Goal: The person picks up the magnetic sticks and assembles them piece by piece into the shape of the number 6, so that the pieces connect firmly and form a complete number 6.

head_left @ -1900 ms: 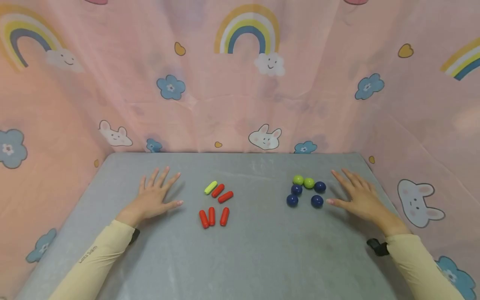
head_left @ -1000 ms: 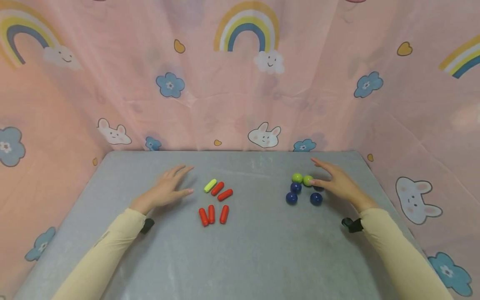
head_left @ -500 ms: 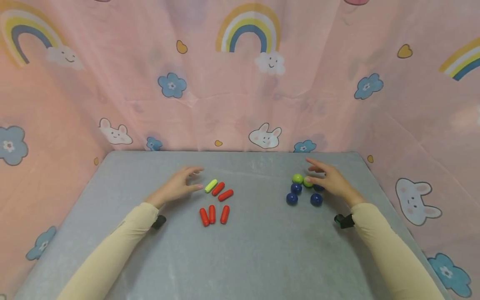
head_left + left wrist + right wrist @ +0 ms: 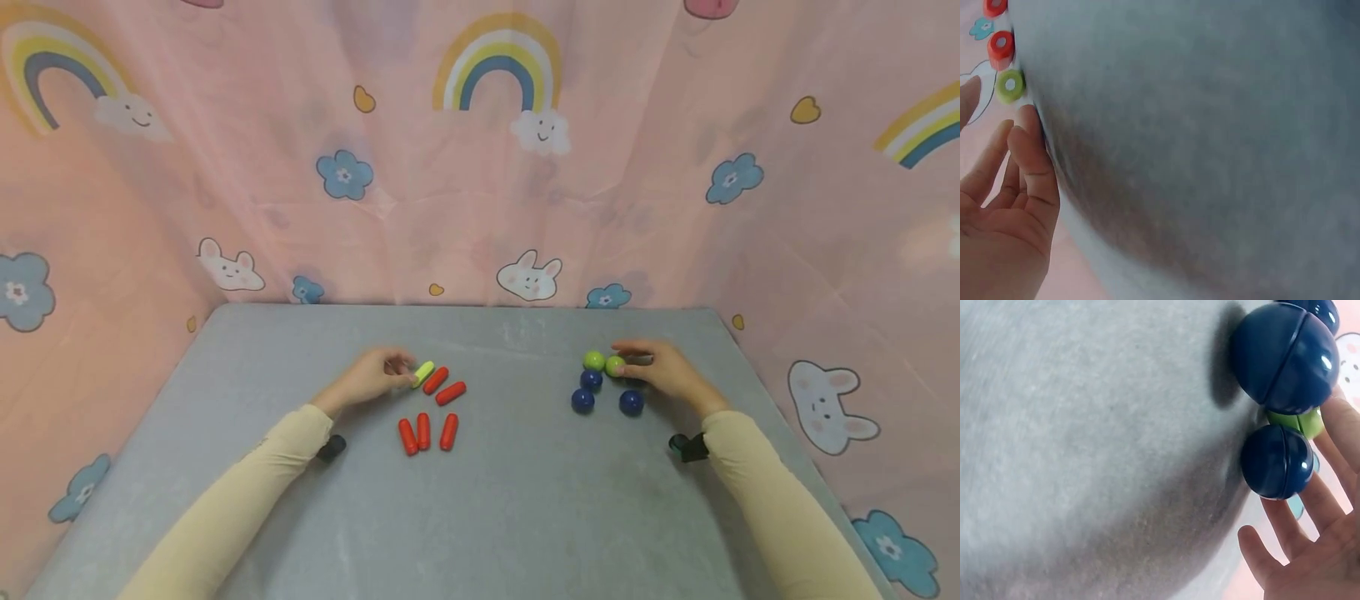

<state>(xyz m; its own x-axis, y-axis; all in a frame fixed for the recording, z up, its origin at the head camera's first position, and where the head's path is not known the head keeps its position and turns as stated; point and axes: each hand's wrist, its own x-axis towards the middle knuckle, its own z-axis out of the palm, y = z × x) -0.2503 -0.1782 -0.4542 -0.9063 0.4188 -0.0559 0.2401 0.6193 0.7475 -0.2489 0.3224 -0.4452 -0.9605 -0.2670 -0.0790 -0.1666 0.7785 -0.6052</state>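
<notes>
In the head view my left hand [image 4: 375,375] is beside a yellow-green capsule-shaped piece [image 4: 423,373], its thumb tip at the near end. The left wrist view shows the bent fingers [image 4: 1032,156] close to that piece's round end, apart from it. Several red capsule-shaped pieces [image 4: 450,393] lie alongside. My right hand [image 4: 663,372] reaches around the right-hand green ball [image 4: 614,367], thumb in front and fingers behind; whether it touches the ball is unclear. Another green ball [image 4: 593,361] and blue balls [image 4: 632,403] lie nearby. One blue ball [image 4: 1277,461], by the right fingers, is hidden in the head view.
Both groups lie on a grey tabletop [image 4: 517,517]. A pink patterned curtain [image 4: 465,225] encloses its back and sides. Dark straps [image 4: 688,447] show at the wrists under beige sleeves [image 4: 780,500].
My left hand has moved right to the yellow-green piece and its fingers have bent. My right hand has moved left over the balls and narrowed around a green one. The pieces lie where they were.
</notes>
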